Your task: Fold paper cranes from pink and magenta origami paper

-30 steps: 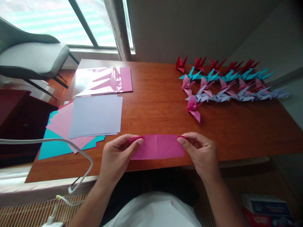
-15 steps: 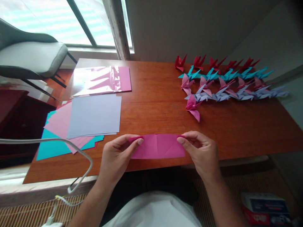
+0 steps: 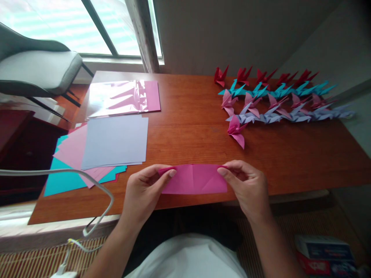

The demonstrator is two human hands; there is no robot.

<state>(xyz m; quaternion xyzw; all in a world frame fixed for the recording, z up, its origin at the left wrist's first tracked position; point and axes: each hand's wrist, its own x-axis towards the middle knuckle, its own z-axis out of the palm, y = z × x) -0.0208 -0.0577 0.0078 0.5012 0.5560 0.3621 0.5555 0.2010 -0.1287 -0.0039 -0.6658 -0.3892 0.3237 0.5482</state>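
The person's left hand (image 3: 143,187) and right hand (image 3: 247,187) each have a grip closed on the magenta paper (image 3: 193,179), thumb in front and fingers behind, pinching its two upper corners; the paper is stretched level between them, above the near edge of the desk (image 3: 185,139), though whether its lower edge touches the wood cannot be told; it looks to be at an early stage of folding, for it is a flat, narrow strip with an upright crease near its middle and a faint slanting one to the right, and nothing about it is yet shaped like a bird; beyond the right hand stands one finished magenta bird (image 3: 237,132), and behind that are rows of completed folded work: lilac birds (image 3: 272,117), light pink birds (image 3: 277,106), turquoise birds (image 3: 280,91) and red birds (image 3: 263,79); by that measure most of the shaping seems left for the held piece, and the magenta row counts just one bird against several in each other colour; on the left side lie flat sheets that appear unfolded, lilac sheets (image 3: 116,141) over light pink sheets (image 3: 74,144) and turquoise sheets (image 3: 62,183), with a clear-wrapped packet (image 3: 153,96) just behind them.
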